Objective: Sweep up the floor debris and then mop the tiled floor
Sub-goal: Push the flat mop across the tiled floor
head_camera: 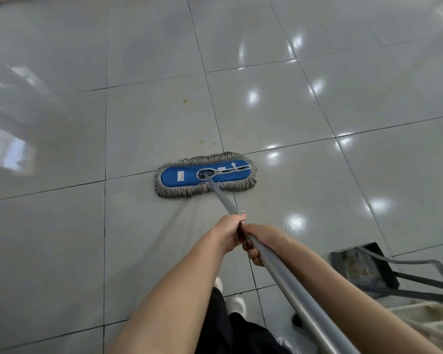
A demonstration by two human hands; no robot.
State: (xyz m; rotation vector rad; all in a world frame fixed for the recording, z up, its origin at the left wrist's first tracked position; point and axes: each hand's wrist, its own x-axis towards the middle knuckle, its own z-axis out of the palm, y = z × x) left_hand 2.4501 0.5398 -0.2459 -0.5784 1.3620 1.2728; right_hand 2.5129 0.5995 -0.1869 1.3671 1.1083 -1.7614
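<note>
One flat mop head (205, 175): blue pad fringed in grey yarn, lying flat on the tiled floor (138, 111), astride a grout line. One handle (221, 196): grey tube, slanting from the middle of the mop head back toward the camera. Two grips on it: left grip (230, 229), the nearer to the mop head, wrapped fully round the tube; right grip (256, 247), just behind and touching the left, fingers curled under the same tube.

Judged light and stiff in the shaft, soft and draggy in the fringe. Smooth tube, probably slippery. Likely better leverage with the grips spaced further apart.

At least two yellowish stains (185, 100), beyond the mop head. One dustpan (363, 267), well behind the mop head to the right, dirty inside. Two white shoes (237, 304), behind the mop head.
</note>
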